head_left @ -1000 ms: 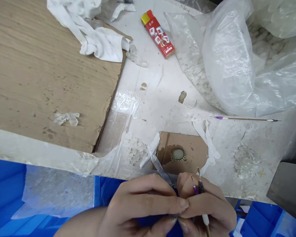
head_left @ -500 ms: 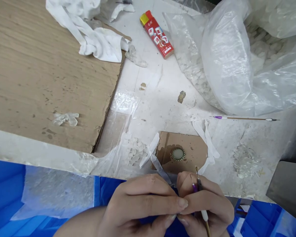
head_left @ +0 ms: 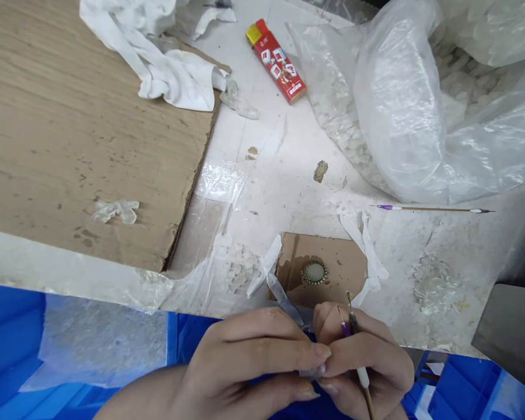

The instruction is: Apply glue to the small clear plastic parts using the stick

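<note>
Hands, bare: the left hand [head_left: 240,367] and the right hand [head_left: 367,367] are being held close together just below a round gold-rimmed setting [head_left: 315,272], apart from it. A small pale fragment [head_left: 311,371] is being pinched, partly hidden, between the nearly closed left fingers [head_left: 280,350] and right fingers [head_left: 367,356]. A slim tool with a white and wooden handle [head_left: 362,376] is being gripped by the right hand, a purple-banded stem [head_left: 345,330] showing beside it.

The setting is being borne on a cardboard patch [head_left: 347,274], with white strips [head_left: 370,251] beside it. Containers: a clear plastic bag [head_left: 402,111] is being filled by white chips, up and right of the setting; a blue crate [head_left: 464,394] is being kept below it. Loose white chips [head_left: 240,268] are being left just left of it, and a purple-banded tool [head_left: 433,208] is lying above and right of it.
</note>
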The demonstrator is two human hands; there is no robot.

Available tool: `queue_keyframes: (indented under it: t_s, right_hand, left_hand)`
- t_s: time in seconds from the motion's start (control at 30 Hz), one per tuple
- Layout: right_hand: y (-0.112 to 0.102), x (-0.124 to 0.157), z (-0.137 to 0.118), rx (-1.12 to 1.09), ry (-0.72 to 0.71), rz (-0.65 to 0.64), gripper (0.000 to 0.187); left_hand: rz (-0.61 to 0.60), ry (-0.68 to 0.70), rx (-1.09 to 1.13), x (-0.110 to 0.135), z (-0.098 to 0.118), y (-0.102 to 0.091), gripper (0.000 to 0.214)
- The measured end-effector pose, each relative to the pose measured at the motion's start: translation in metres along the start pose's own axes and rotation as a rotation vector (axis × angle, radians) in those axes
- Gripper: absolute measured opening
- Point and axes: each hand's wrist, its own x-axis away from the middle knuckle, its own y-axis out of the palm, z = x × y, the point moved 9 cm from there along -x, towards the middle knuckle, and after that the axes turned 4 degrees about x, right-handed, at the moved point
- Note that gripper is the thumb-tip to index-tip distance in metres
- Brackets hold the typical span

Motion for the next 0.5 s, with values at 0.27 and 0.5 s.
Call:
queue_keyframes:
  t_s: [0.27,0.5]
  right_hand:
    - [0.0011,-0.0007,-0.001,0.001,-0.001,0.022,0.013]
    - [0.0036,0.0003,0.0006,-0.008,0.017,0.034,0.012]
  left_hand:
    - [-0.045,0.04,-0.053,-0.0014,0.0039,0.0006,0.018]
    - [-0.05,0.033,-0.048,-0.0011,0.0041,0.0001,0.028]
